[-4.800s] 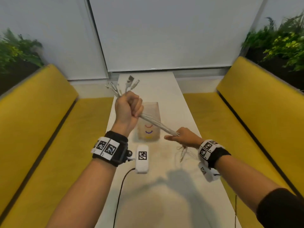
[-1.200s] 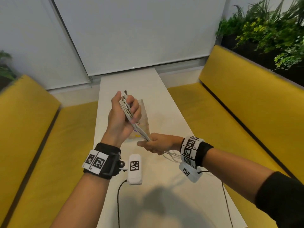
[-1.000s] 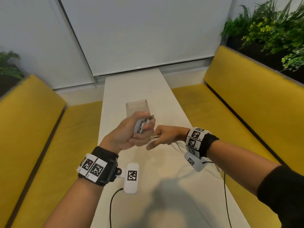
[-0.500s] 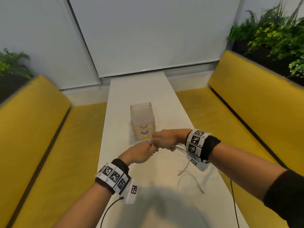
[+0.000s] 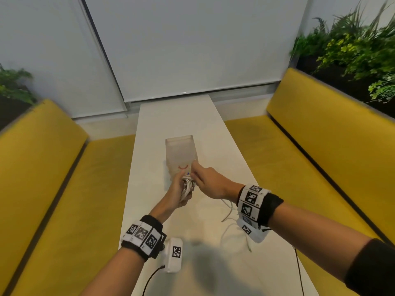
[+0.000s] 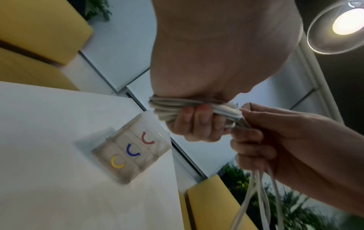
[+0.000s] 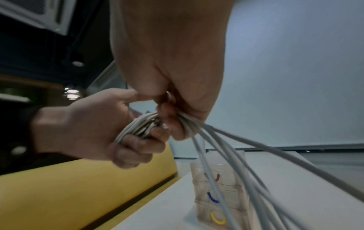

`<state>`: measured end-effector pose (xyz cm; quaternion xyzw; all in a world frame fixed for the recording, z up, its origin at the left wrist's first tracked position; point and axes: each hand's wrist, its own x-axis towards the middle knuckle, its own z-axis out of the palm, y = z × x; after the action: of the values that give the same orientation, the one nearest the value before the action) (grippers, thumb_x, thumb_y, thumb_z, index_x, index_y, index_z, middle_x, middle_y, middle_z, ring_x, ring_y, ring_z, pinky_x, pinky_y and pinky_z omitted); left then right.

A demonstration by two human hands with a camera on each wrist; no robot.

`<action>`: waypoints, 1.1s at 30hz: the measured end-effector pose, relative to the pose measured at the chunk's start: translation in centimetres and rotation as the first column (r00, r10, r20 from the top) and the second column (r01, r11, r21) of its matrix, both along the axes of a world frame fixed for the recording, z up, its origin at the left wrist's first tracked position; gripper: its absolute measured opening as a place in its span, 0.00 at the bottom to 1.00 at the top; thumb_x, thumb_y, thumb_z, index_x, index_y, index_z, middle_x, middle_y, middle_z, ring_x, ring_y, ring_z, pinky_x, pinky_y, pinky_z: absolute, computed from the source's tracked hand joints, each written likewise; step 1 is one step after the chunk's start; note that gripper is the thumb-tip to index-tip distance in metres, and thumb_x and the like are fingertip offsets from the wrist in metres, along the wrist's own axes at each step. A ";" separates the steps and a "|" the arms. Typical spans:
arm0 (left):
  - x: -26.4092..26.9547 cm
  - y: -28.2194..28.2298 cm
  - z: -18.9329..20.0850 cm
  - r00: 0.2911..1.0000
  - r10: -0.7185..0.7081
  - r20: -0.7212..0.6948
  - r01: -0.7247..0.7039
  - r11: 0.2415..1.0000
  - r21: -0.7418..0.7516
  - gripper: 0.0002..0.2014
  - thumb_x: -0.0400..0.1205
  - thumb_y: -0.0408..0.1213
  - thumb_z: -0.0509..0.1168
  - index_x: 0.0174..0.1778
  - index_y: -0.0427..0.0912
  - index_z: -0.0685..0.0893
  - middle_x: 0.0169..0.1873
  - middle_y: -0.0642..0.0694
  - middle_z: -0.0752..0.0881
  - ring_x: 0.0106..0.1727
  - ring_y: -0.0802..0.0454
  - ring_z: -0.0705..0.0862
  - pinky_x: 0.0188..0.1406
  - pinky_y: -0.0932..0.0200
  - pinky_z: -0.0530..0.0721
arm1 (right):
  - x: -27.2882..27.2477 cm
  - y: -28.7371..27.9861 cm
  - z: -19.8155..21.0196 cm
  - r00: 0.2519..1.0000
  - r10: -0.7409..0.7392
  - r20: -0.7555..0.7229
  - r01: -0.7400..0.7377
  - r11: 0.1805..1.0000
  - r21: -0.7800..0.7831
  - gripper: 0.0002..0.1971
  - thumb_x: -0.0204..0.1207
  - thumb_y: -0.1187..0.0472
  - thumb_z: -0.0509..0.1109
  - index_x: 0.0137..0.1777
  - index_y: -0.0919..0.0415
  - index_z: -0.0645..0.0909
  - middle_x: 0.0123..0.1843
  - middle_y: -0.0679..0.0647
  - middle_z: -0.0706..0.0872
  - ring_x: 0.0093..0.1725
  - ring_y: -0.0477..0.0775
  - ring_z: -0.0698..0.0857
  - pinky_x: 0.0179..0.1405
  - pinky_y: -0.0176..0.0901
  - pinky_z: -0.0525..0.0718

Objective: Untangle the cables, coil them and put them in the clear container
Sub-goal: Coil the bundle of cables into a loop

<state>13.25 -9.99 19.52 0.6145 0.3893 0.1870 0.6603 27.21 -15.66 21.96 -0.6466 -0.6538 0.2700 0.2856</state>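
The cables [image 5: 186, 187] are being wound into a coil — part is bundled, while loose strands are trailing toward 5 o'clock across the table [image 5: 177, 116], so the coiling looks to me unfinished and nothing seems to be lying in the container [image 5: 180, 154] at 12 o'clock. The left hand [image 5: 176, 194] is gripping the coil, fingers curled round it. The right hand [image 5: 210, 181], knuckles up, is pinching the free strands just beside it.

white table [image 5: 213, 133] in the middle | yellow benches [image 5: 320, 146] on both sides of it | green plants [image 5: 352, 43] behind the benches | white blinds [image 5: 192, 39] at the far end | lit lamp [image 6: 344, 24] overhead
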 end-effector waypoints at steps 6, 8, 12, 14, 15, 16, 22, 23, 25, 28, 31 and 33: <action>1.2 -0.3 -0.5 0.972 0.183 -0.145 -0.144 0.959 0.244 0.32 0.82 0.73 0.47 0.20 0.57 0.74 0.18 0.58 0.73 0.25 0.53 0.70 0.31 0.53 0.66 | -2.2 -1.2 -1.5 0.991 -0.057 -0.124 0.079 0.980 0.180 0.12 0.88 0.63 0.51 0.63 0.66 0.73 0.47 0.62 0.86 0.42 0.58 0.86 0.41 0.50 0.84; 1.1 -0.1 -0.7 0.965 0.231 -0.120 -0.190 0.940 0.283 0.31 0.82 0.71 0.47 0.23 0.57 0.79 0.20 0.57 0.76 0.27 0.53 0.73 0.37 0.51 0.70 | -2.2 -1.7 -1.3 0.990 -0.015 -0.137 0.039 0.985 0.170 0.10 0.89 0.65 0.51 0.63 0.66 0.72 0.50 0.60 0.84 0.42 0.53 0.83 0.40 0.35 0.80; 0.8 1.0 -1.5 0.956 0.293 0.024 -0.286 0.911 0.298 0.32 0.77 0.71 0.53 0.50 0.49 0.92 0.32 0.53 0.88 0.38 0.50 0.84 0.42 0.49 0.80 | -1.5 -1.7 -1.1 0.983 0.069 -0.169 -0.041 0.986 0.165 0.16 0.90 0.63 0.52 0.71 0.61 0.74 0.58 0.59 0.85 0.44 0.54 0.86 0.46 0.25 0.81; 0.9 1.4 -1.2 0.952 0.294 0.083 -0.306 0.904 0.298 0.28 0.80 0.64 0.57 0.48 0.45 0.91 0.40 0.47 0.92 0.47 0.45 0.89 0.48 0.45 0.86 | -1.8 -1.7 -1.1 0.954 -0.009 -0.301 0.073 0.976 0.205 0.15 0.89 0.61 0.56 0.68 0.60 0.80 0.55 0.59 0.90 0.42 0.55 0.92 0.50 0.40 0.88; 1.0 1.5 -0.8 0.947 0.300 0.117 -0.322 0.899 0.297 0.23 0.83 0.58 0.59 0.45 0.44 0.90 0.40 0.45 0.92 0.46 0.45 0.90 0.48 0.47 0.87 | -2.1 -1.7 -1.1 0.907 -0.072 -0.415 0.170 0.964 0.204 0.13 0.88 0.61 0.60 0.65 0.62 0.83 0.53 0.60 0.91 0.41 0.57 0.93 0.49 0.46 0.91; 1.0 1.6 -0.4 0.939 0.308 0.151 -0.340 0.896 0.287 0.18 0.86 0.50 0.59 0.42 0.42 0.88 0.37 0.44 0.90 0.43 0.47 0.89 0.43 0.53 0.87 | -2.3 -1.7 -1.0 0.822 -0.131 -0.555 0.261 0.952 0.162 0.11 0.85 0.62 0.65 0.62 0.65 0.84 0.50 0.63 0.92 0.39 0.61 0.93 0.46 0.50 0.92; 0.4 2.6 2.9 0.928 0.299 0.222 -0.346 0.913 0.217 0.17 0.90 0.44 0.56 0.37 0.42 0.77 0.21 0.54 0.77 0.21 0.61 0.73 0.21 0.67 0.71 | -1.3 -1.6 -0.6 0.821 -0.059 -0.567 0.065 0.998 -0.010 0.17 0.86 0.51 0.64 0.52 0.68 0.81 0.32 0.60 0.87 0.27 0.57 0.82 0.30 0.43 0.83; 0.4 2.7 3.6 0.923 0.308 0.229 -0.350 0.921 0.173 0.18 0.91 0.47 0.55 0.38 0.43 0.76 0.20 0.55 0.76 0.20 0.61 0.73 0.19 0.68 0.69 | -1.5 -1.7 -0.9 0.863 0.005 -0.506 -0.008 1.000 -0.004 0.17 0.87 0.51 0.60 0.50 0.65 0.82 0.29 0.56 0.83 0.26 0.51 0.79 0.29 0.40 0.79; 0.7 2.8 4.8 0.919 0.312 0.242 -0.341 0.935 0.092 0.21 0.90 0.54 0.53 0.36 0.47 0.77 0.21 0.55 0.77 0.20 0.61 0.73 0.18 0.67 0.68 | -2.1 -1.7 -1.3 0.863 0.065 -0.502 -0.098 0.994 -0.040 0.17 0.89 0.53 0.55 0.45 0.64 0.76 0.28 0.50 0.73 0.25 0.43 0.71 0.28 0.36 0.73; 1.0 2.2 5.8 0.924 0.267 0.275 -0.289 0.956 0.044 0.25 0.89 0.59 0.53 0.31 0.49 0.78 0.22 0.55 0.78 0.22 0.60 0.75 0.21 0.67 0.71 | -3.0 -1.1 -1.8 0.821 0.112 -0.559 -0.178 0.982 -0.064 0.14 0.90 0.55 0.52 0.43 0.61 0.68 0.31 0.51 0.65 0.26 0.43 0.66 0.29 0.37 0.68; 1.0 1.3 6.2 0.914 0.235 0.331 -0.255 0.967 0.019 0.21 0.89 0.55 0.55 0.34 0.47 0.77 0.22 0.57 0.80 0.23 0.62 0.79 0.23 0.68 0.76 | -3.0 -0.3 -1.9 0.874 0.155 -0.460 -0.199 0.979 -0.049 0.15 0.90 0.56 0.51 0.43 0.61 0.69 0.32 0.52 0.69 0.28 0.41 0.72 0.34 0.35 0.76; 0.9 1.1 6.1 0.921 0.230 0.315 -0.269 0.959 0.087 0.19 0.89 0.52 0.57 0.35 0.47 0.77 0.23 0.58 0.80 0.24 0.64 0.80 0.23 0.69 0.76 | -2.6 -0.1 -2.1 0.911 0.168 -0.376 -0.205 0.977 -0.059 0.15 0.90 0.57 0.51 0.44 0.63 0.71 0.34 0.52 0.74 0.30 0.38 0.75 0.37 0.30 0.78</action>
<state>14.12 -8.91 25.62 0.5652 0.3463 0.3858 0.6417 24.61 -15.71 19.90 -0.5320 -0.6335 0.4439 0.3444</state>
